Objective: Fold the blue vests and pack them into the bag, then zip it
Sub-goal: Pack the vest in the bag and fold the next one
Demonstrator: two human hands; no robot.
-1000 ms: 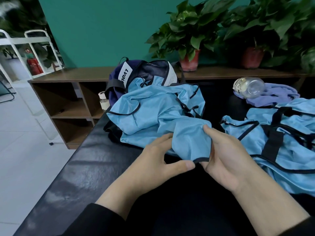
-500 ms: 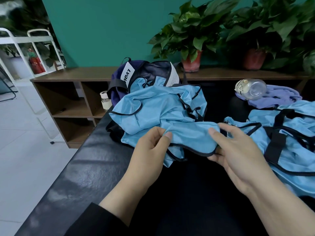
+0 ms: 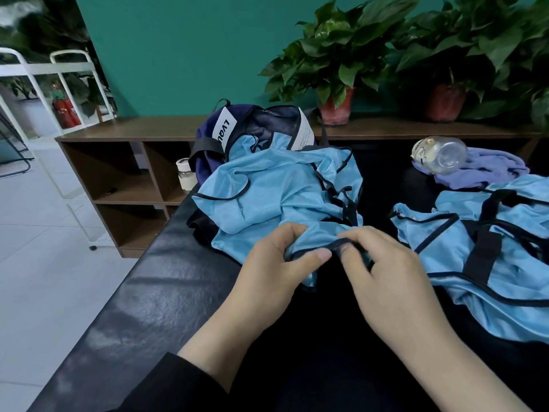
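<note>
Vest (image 3: pixel 276 197) lay crumpled on the desk (image 3: pixel 154 292), spilling from the bag (image 3: pixel 219 129). Left hand (image 3: pixel 267 272) and right hand (image 3: pixel 383 278) had closed together since half a second before, both now pinching its black-trimmed hem, each grip narrow. More vests (image 3: pixel 487 263) lay right, unmoved.
</note>
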